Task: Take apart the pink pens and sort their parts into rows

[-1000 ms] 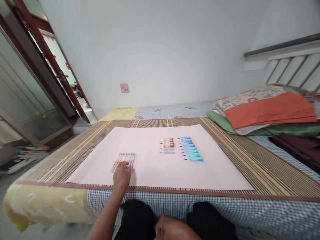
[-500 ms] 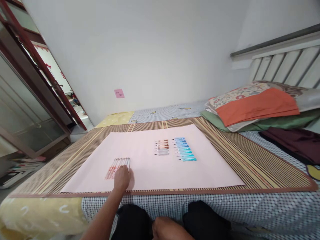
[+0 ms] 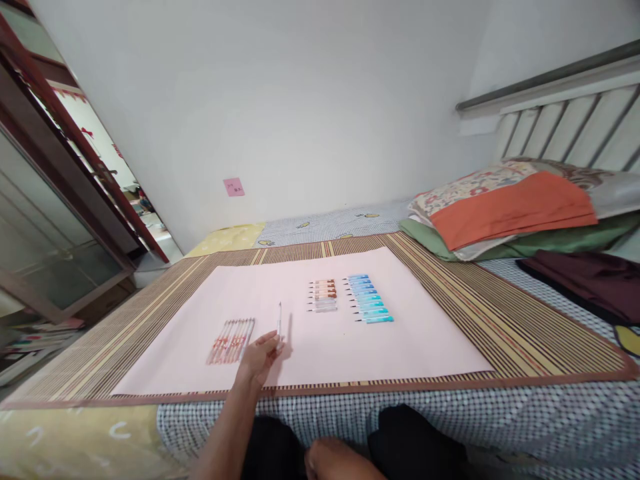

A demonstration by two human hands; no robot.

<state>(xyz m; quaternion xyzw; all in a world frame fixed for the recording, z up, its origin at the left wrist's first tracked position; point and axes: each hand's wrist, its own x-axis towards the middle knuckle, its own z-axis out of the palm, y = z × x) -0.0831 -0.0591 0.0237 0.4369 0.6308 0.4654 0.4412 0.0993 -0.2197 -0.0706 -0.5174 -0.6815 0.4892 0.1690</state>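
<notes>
Pen point(image 3: 279, 319) upright, pinched in left grip point(image 3: 261, 355)

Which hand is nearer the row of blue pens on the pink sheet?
Left. The left hand is over the pink sheet, holding a pen, left of the blue pens. The right hand rests low by the lap.

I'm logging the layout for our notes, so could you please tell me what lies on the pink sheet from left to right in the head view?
Row of clear pens → left hand holding a single pen upright → brown-capped row → blue-capped row.
</notes>
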